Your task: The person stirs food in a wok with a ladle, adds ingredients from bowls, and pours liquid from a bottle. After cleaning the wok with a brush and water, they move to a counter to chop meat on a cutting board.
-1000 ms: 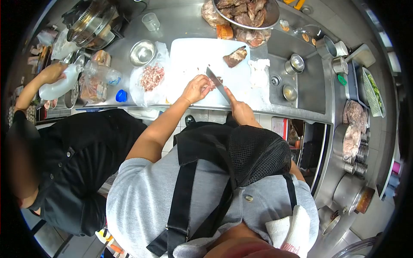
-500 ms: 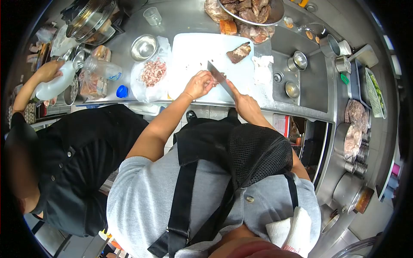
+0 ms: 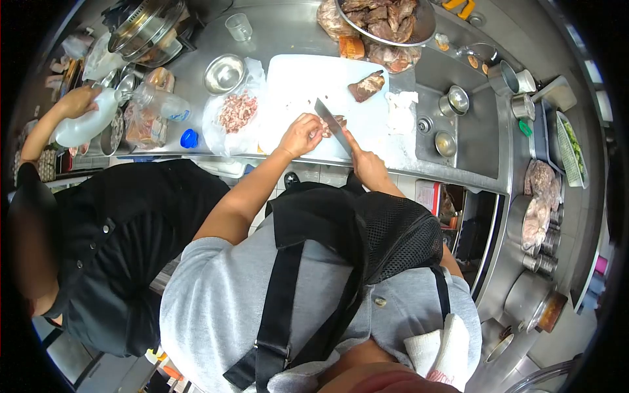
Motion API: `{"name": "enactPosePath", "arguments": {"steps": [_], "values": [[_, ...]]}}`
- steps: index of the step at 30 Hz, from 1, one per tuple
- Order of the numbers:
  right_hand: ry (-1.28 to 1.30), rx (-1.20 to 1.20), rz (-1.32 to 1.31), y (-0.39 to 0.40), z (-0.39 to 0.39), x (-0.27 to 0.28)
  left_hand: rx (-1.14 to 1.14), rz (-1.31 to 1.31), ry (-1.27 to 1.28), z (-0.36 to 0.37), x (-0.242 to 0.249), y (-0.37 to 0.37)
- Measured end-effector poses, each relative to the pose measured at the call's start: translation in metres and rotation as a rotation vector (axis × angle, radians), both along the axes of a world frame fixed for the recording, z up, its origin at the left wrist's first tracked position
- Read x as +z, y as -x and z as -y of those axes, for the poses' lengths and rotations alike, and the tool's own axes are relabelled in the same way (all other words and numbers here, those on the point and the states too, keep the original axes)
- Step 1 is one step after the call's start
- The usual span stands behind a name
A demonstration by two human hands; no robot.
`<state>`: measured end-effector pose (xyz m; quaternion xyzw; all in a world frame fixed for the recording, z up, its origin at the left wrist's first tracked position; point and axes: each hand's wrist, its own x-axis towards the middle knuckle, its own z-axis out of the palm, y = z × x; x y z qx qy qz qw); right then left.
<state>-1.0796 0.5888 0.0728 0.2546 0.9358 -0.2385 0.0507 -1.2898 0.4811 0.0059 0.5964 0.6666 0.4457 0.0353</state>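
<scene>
My right hand (image 3: 369,164) is closed round the handle of a knife (image 3: 332,124), its wide blade slanting up and left over a white cutting board (image 3: 288,82). Close to the blade's left side, my left hand (image 3: 303,135) has its fingers curled onto a small piece of meat (image 3: 325,128). A bit more meat shows just right of the blade. Farther back on the board lies a larger dark chunk of meat (image 3: 366,86). Left of the board, diced meat (image 3: 238,112) sits on a plastic bag beside a steel bowl (image 3: 225,74).
At the left, a co-worker's hand (image 3: 77,103) tilts a white jug (image 3: 87,124) toward a clear bottle (image 3: 157,105). A blue cap (image 3: 188,138) lies nearby. The sink (image 3: 481,147) is on the right. Behind the board stands a large bowl of meat (image 3: 386,43).
The view has shifted slightly. My hands and the knife stay close together over the board, with the blade moved only a little. The co-worker still holds the jug to the bottle.
</scene>
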Motion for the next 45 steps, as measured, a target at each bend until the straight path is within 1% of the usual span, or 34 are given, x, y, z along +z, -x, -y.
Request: {"name": "enactPosePath", "arguments": {"steps": [1, 4, 7, 10, 13, 16, 17, 19, 22, 23, 25, 27, 28, 29, 30, 31, 35, 37, 38, 41, 43, 45], "values": [[-0.04, 0.026, 0.043, 0.002, -0.003, 0.009, 0.005, -0.001, 0.0, -0.001, -0.002, 0.0], [-0.077, 0.052, 0.055, 0.001, 0.0, 0.029, 0.006, 0.012, 0.014, -0.003, -0.004, 0.0], [-0.071, 0.05, 0.129, -0.004, 0.014, 0.046, -0.018, -0.013, -0.022, -0.004, -0.007, 0.003], [-0.015, 0.005, 0.07, 0.001, 0.014, -0.001, -0.02, -0.019, 0.002, 0.0, -0.011, 0.002], [-0.037, 0.009, 0.074, 0.014, 0.004, 0.007, -0.008, -0.039, -0.011, -0.002, -0.01, 0.001], [0.0, 0.025, 0.045, 0.005, 0.009, 0.038, 0.03, 0.009, -0.017, -0.003, -0.009, 0.001], [-0.001, 0.03, 0.045, -0.001, 0.013, 0.033, 0.007, 0.009, -0.006, -0.002, -0.007, 0.001], [0.092, -0.037, -0.067, -0.012, 0.02, 0.011, -0.005, 0.01, 0.004, -0.001, -0.008, 0.006], [0.083, -0.074, 0.001, 0.004, 0.025, -0.009, -0.031, 0.004, 0.033, -0.001, -0.007, 0.008], [0.083, -0.079, -0.001, 0.004, 0.022, -0.011, -0.072, -0.011, 0.053, 0.003, 0.004, 0.008], [0.129, -0.051, -0.079, 0.002, 0.016, -0.014, -0.123, -0.032, 0.073, 0.009, 0.01, 0.005], [0.121, -0.027, -0.123, -0.003, 0.006, -0.018, -0.033, -0.07, 0.071, 0.009, 0.004, 0.002], [0.116, 0.007, -0.161, -0.005, 0.0, -0.02, -0.028, -0.073, 0.068, 0.007, -0.001, -0.001], [0.114, 0.016, -0.166, -0.007, -0.004, -0.015, 0.047, -0.068, 0.098, 0.004, -0.009, -0.004], [0.085, 0.017, -0.108, -0.01, -0.006, -0.006, 0.124, -0.062, 0.129, 0.001, -0.011, -0.008], [0.058, 0.016, -0.049, -0.013, -0.007, -0.001, 0.204, -0.056, 0.103, -0.002, -0.014, -0.013], [0.037, 0.005, -0.043, -0.018, -0.006, -0.003, 0.304, 0.035, 0.136, -0.003, -0.006, -0.026], [-0.023, 0.023, -0.027, -0.016, -0.004, 0.0, 0.314, 0.067, 0.019, 0.001, 0.007, -0.028], [-0.019, 0.026, -0.03, -0.015, -0.002, 0.005, 0.316, 0.064, 0.022, 0.003, 0.007, -0.025], [-0.03, 0.005, 0.009, -0.014, 0.003, 0.021, 0.259, 0.018, 0.003, 0.009, 0.007, -0.013], [-0.034, 0.056, 0.034, -0.014, 0.005, 0.029, 0.074, -0.032, 0.055, 0.006, 0.007, -0.006], [-0.033, 0.066, 0.068, -0.014, 0.005, 0.032, 0.065, -0.02, 0.064, 0.005, 0.0, -0.004]]}}
